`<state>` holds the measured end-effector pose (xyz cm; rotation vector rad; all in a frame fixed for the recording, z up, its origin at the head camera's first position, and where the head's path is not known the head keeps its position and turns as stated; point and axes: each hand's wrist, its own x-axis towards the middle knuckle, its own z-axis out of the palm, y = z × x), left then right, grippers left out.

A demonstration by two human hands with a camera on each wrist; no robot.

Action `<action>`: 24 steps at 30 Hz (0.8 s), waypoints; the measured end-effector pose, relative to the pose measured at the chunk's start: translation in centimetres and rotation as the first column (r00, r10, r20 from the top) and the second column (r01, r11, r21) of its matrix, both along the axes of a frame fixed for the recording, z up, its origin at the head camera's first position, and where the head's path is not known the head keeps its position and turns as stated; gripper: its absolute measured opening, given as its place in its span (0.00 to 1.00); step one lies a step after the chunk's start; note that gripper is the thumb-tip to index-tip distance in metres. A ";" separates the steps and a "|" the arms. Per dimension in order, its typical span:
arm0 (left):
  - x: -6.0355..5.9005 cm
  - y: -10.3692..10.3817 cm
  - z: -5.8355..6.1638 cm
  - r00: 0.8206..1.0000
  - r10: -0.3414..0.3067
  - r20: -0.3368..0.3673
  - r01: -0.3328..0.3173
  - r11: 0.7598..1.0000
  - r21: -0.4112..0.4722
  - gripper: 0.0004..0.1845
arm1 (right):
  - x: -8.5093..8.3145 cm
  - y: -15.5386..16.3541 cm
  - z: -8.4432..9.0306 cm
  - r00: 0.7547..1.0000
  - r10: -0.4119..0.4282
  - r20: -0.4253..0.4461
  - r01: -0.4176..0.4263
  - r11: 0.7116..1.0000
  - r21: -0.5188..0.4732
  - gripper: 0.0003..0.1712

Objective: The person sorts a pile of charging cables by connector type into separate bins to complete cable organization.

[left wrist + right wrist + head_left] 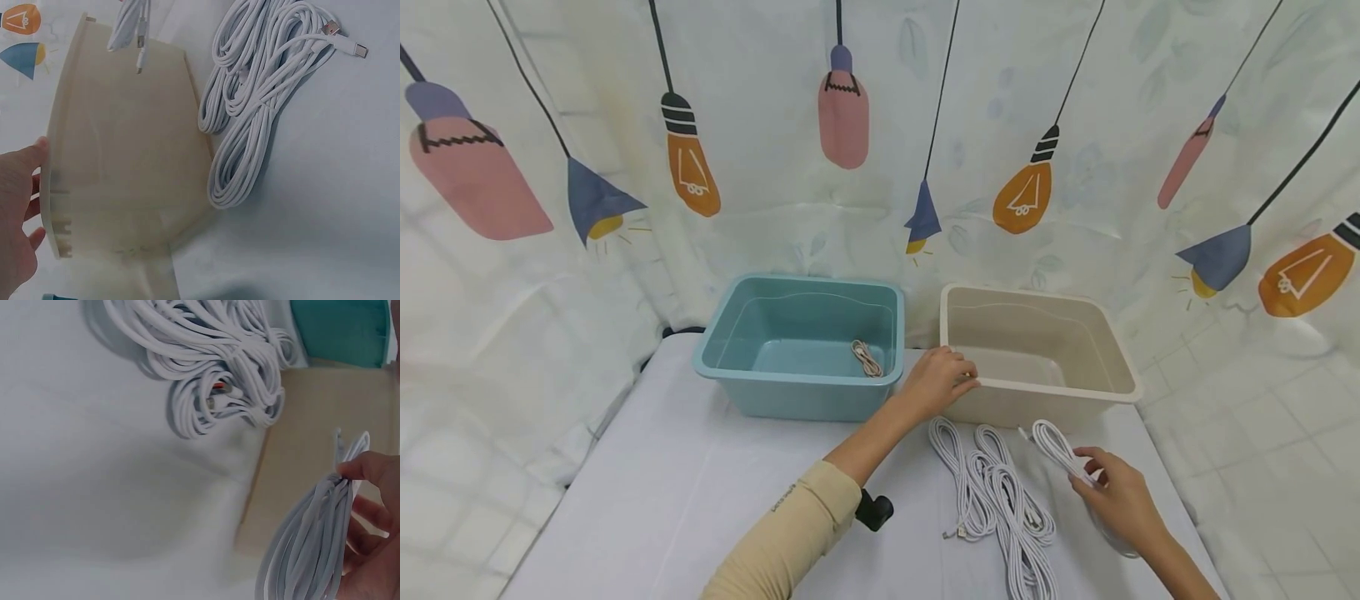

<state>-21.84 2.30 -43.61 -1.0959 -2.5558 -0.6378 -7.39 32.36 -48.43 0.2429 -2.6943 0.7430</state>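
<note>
Head view: two tubs on the counter [685, 483], one beige tub [1037, 354], one teal tub [801, 346] left of it holding one beige coiled cable [867, 357]. Left hand [938, 379] grips the beige tub's near rim. Right hand [1116, 492] holds one white cable bundle [1058, 446] just in front of that tub; three white coils [992, 487] lie beside it.

Left wrist view: fingers [28, 159] curl over the rim.

Right wrist view: fingers [369, 469] pinch glossy looped strands.
</note>
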 end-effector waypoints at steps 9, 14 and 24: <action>0.1 -0.1 0.1 1.000 0.008 -0.017 -0.009 1.000 -0.018 0.08 | -0.2 0.3 3.0 0.999 0.034 -0.030 -0.033 0.999 0.019 0.23; 0.1 0.0 0.2 1.000 0.009 -0.004 -0.009 1.000 -0.018 0.08 | -0.5 0.5 4.9 0.998 0.055 -0.038 -0.054 0.998 0.039 0.24; 0.2 0.0 0.3 1.000 0.007 0.013 -0.006 1.000 -0.007 0.06 | -2.1 1.3 9.0 0.996 0.082 -0.022 -0.080 0.994 0.078 0.23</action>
